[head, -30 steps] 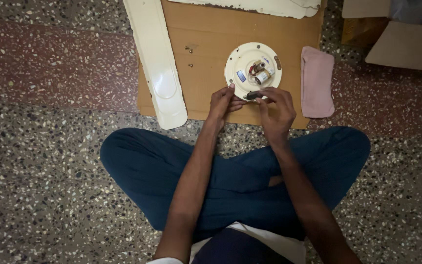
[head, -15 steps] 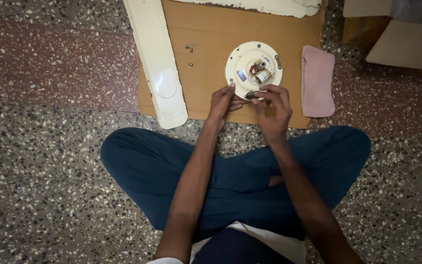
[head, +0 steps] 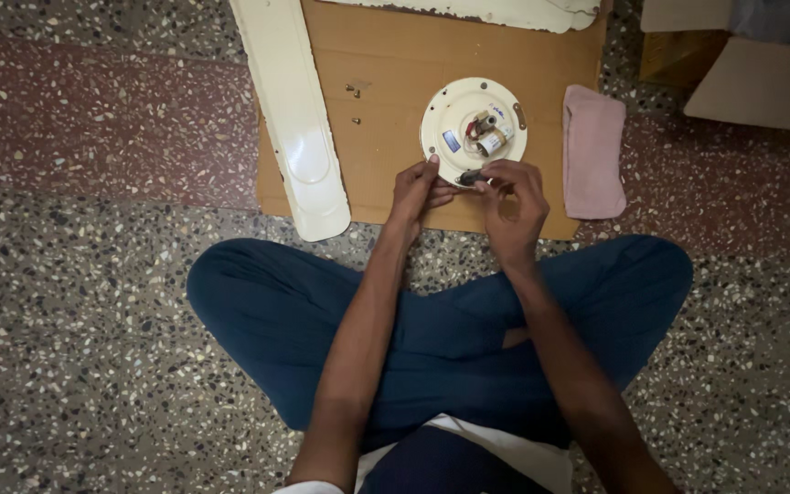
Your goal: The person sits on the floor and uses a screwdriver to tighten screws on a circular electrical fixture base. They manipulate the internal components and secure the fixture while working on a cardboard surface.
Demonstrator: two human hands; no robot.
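A round cream fan motor housing (head: 450, 114) lies on a brown board (head: 386, 165), with wires and a small capacitor (head: 496, 139) showing on its top. My left hand (head: 416, 190) rests its fingertips on the housing's near rim. My right hand (head: 511, 194) pinches a small dark part (head: 469, 177) at that same rim, between the two hands. I sit cross-legged in blue trousers just behind the board.
A cream fan blade (head: 296, 119) lies along the board's left edge, another blade (head: 496, 11) at the top. A few small screws (head: 355, 91) sit on the board. A pink folded cloth (head: 593, 151) lies right of the housing. Cardboard boxes (head: 761, 82) stand top right on speckled floor.
Both hands stay at the housing's near rim. The fingers have shifted only slightly around the small dark part.
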